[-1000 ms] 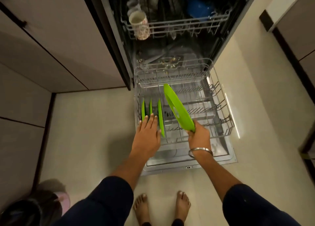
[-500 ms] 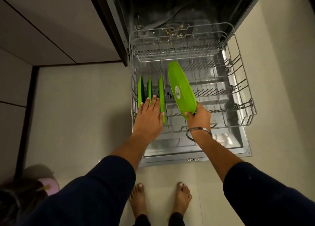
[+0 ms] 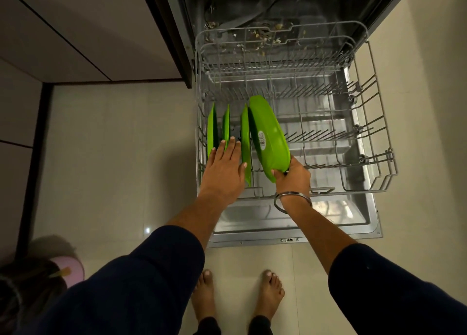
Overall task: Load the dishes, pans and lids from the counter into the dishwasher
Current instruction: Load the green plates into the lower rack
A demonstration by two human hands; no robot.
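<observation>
The dishwasher's bottom rack [image 3: 364, 112] is pulled out over the open door [image 3: 328, 223]. It is a grey wire rack with rows of thin prongs.

Three green plates stand on their edges at the left side of the rack: the first plate [image 3: 211, 129], the second plate [image 3: 225, 127] and the third plate [image 3: 245, 142]. They stand side by side with small gaps between them.

The left hand [image 3: 223, 172] lies flat with straight fingers and holds nothing. Its fingertips rest on the near edges of the standing plates.

The right hand [image 3: 294, 175] grips the near bottom edge of a fourth green plate [image 3: 267, 137]. The thumb curls round the rim. This plate is tilted, with its top leaning toward the third plate, just beside it (a small white sticker shows on its back). I cannot tell if its bottom edge touches the rack. A silver bangle [image 3: 292, 199] sits on the right wrist.

Two bare feet [image 3: 237, 294] stand on the pale tile floor [image 3: 113, 157]. A pink thing [image 3: 69, 269] sits at the bottom left, too dim to make out.
</observation>
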